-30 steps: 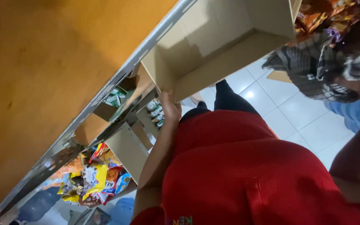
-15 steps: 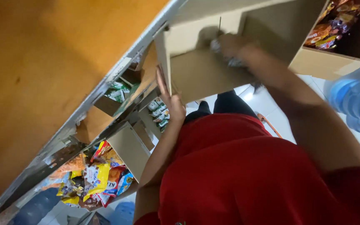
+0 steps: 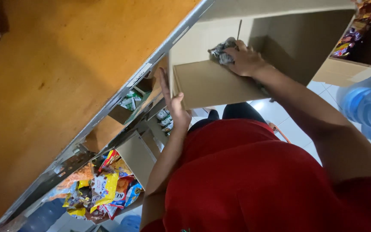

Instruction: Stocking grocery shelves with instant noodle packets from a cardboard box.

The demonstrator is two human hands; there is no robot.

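Cardboard makes up the open box (image 3: 220, 81) that sits tilted under the steel-edged wooden shelf (image 3: 65, 86), its near flap turned out toward the person in the red shirt. The right hand (image 3: 246, 60) reaches over that flap into the box, its grip closed around a crumpled grey packet (image 3: 222, 50) held just inside the box near its back wall. The left hand (image 3: 174, 105) lies flat against the box's left side wall, fingers spread and straight, gripping nothing, only bracing.

To do this well, I judge the bracing hand should keep pressing the wall so the box does not slide or tip while the other hand works inside. The packet looks soft and easily crushed, so a light hold would suit it, and the wrist should clear the flap edge.

Coloured snack bags (image 3: 104, 193) crowd a lower box to the left; a blue water bottle (image 3: 366, 111) stands right.
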